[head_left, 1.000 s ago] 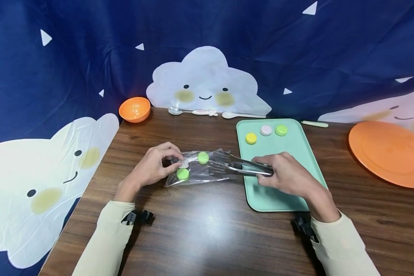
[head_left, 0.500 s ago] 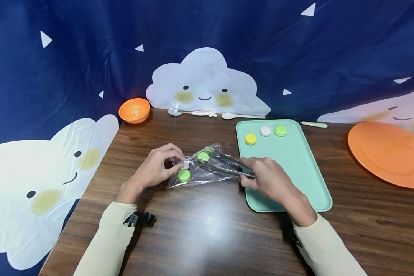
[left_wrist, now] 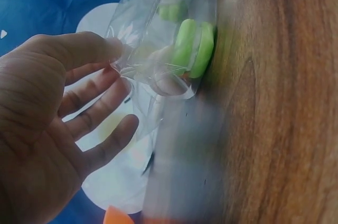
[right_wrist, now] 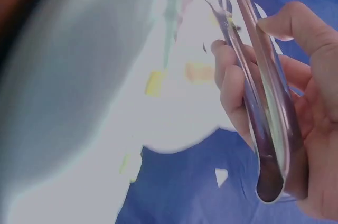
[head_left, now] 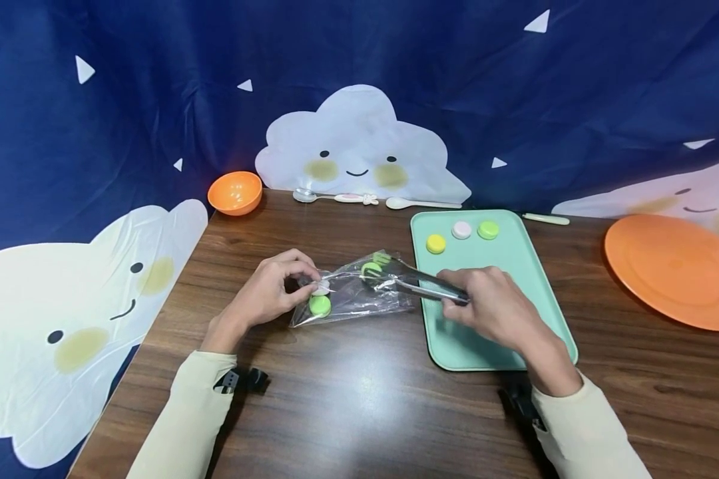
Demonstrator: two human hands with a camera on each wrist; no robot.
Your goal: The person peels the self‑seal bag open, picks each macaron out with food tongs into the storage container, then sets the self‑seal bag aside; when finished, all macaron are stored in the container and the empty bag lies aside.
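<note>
On the left half of the wooden table [head_left: 347, 399], the left hand [head_left: 269, 293] is pinching the closed end of a clear plastic bag [head_left: 353, 296] between thumb and fingertips, pinning it to the wood. The left wrist view is showing the same pinch, with a green macaron [left_wrist: 195, 49] lying just beyond the fingertips inside the film. In the head view that green macaron [head_left: 320, 305] is sitting beside a pale one [head_left: 320, 288] near the pinched end.

The bag's long axis is running left to right, its mouth opening toward the mint tray [head_left: 515, 279]. The metal tongs [head_left: 422, 285] are lying along that same axis, their tips squeezing a second green macaron [head_left: 373, 269] close to the bag's mouth. The right hand [head_left: 494, 309] is wrapping its fingers round the tong handles above the tray's left edge, so it is the nearer hand to the gripped piece, which lies to its left.

On the tray's far end, a yellow macaron [head_left: 435, 243], a white macaron [head_left: 461, 230] and another green one [head_left: 488, 229] are sitting in a row.

Compared with half a second ago, the right hand is sitting further right, over the tray, and the gripped macaron is now nearer the mouth, while the left hand's pinch is unchanged.
</note>
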